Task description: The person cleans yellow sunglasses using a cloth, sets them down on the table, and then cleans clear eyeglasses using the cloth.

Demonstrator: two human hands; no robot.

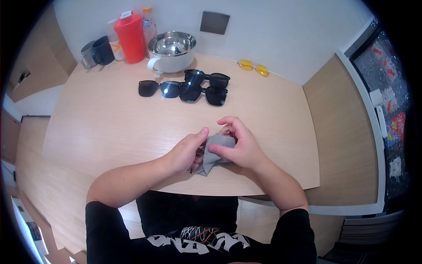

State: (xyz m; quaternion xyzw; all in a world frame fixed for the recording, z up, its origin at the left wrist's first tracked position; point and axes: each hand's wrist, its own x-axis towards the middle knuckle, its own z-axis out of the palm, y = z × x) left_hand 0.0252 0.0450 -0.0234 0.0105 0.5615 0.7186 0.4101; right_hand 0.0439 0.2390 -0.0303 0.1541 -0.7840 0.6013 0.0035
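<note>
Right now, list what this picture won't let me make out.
- Head view: what, if anything, lies inside the grey cloth, hidden by it and the right hand.
- Head view: part of the white bottle, behind the red jug.
- Head view: the print on the clear bottle, too small to read.

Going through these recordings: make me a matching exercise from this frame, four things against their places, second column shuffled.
Things
1. grey cloth
2. yellow glasses
3. red container
4. black sunglasses

Places
A. left of the white pot
B. between left hand and right hand
C. table's far edge, right of the pot
D. between pot and hands

Pairs: 1-B, 2-C, 3-A, 4-D
</note>
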